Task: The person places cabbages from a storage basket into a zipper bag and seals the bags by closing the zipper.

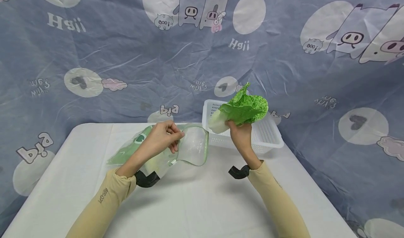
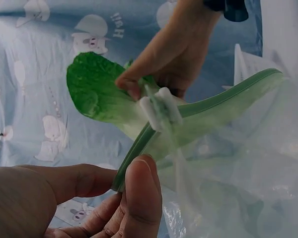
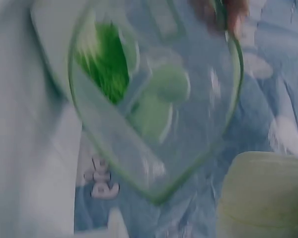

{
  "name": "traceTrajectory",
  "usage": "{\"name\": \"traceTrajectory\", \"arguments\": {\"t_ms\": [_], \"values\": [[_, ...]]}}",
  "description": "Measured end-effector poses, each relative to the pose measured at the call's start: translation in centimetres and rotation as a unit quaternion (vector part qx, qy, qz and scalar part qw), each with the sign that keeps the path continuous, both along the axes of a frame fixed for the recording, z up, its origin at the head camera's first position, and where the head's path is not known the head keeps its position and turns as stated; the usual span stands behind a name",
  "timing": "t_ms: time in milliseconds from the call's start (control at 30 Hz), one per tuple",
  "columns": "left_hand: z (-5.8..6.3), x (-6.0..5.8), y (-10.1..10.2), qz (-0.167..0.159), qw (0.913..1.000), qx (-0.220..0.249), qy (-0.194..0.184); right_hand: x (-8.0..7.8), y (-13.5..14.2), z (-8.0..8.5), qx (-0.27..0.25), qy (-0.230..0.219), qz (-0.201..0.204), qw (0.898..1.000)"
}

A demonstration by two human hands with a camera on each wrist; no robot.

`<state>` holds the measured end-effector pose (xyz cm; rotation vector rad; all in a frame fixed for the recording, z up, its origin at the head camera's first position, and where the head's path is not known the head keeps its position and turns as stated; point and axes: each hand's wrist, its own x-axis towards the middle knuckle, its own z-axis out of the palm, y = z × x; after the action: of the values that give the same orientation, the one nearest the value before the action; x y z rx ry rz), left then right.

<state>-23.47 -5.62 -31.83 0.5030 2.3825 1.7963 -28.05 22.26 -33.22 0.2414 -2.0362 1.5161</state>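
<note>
My left hand (image 1: pixel 161 137) pinches the rim of a clear zipper bag (image 1: pixel 193 147) between thumb and fingers. The bag's green-edged mouth gapes toward the right, and a white slider (image 2: pixel 161 110) sits on the zip. Raised over the basket, my right hand (image 1: pixel 242 137) grips a Chinese cabbage (image 1: pixel 244 108) by its pale lower part. Its crinkled green leaves point up and right, and its white base faces the bag. Through the open mouth, the right wrist view shows a green and white leafy vegetable (image 3: pixel 107 62) inside the bag.
A white perforated plastic basket (image 1: pixel 268 134) stands at the back right of the white-covered table (image 1: pixel 202 203), under the right hand. Behind the table hangs a blue-grey cartoon-print cloth (image 1: pixel 126 48). The bag's green-printed part (image 1: pixel 129 150) lies left, partly behind the left forearm.
</note>
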Motion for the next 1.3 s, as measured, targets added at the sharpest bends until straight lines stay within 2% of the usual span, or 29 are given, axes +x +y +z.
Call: {"name": "traceTrajectory", "arguments": {"t_ms": [167,300,400,500,567,733,833,967,1067,1300], "values": [[0.1,0.1,0.1,0.011,0.9999,0.004,0.007,2.7,-2.5,-1.1,0.018,-0.018,0.046,0.999],[0.1,0.2,0.2,0.028,0.9994,0.003,0.021,3.9,-4.0,-2.6,0.045,-0.050,0.087,0.994],[0.2,0.3,0.2,0.037,0.9987,0.003,0.034,4.6,-4.9,-3.3,0.055,-0.085,0.132,0.986],[0.3,0.4,0.2,0.037,0.9982,0.009,0.046,4.7,-5.7,-4.1,0.070,-0.114,0.171,0.976],[0.4,0.5,0.2,0.036,0.9978,0.013,0.055,4.5,-6.0,-4.7,0.089,-0.132,0.176,0.971],[0.5,0.6,0.2,0.034,0.9966,0.020,0.072,4.2,-6.3,-4.8,0.150,-0.151,0.182,0.960],[0.6,0.7,0.2,0.037,0.9960,0.027,0.076,4.0,-6.2,-4.8,0.164,-0.151,0.220,0.950],[0.7,0.8,0.2,0.049,0.9953,0.035,0.076,3.8,-5.9,-5.0,0.167,-0.141,0.301,0.928],[0.7,0.9,0.2,0.057,0.9949,0.036,0.075,3.8,-5.7,-5.1,0.167,-0.125,0.340,0.917],[0.6,1.0,0.2,0.061,0.9943,0.038,0.078,3.6,-5.6,-5.1,0.190,-0.115,0.351,0.909]]}}
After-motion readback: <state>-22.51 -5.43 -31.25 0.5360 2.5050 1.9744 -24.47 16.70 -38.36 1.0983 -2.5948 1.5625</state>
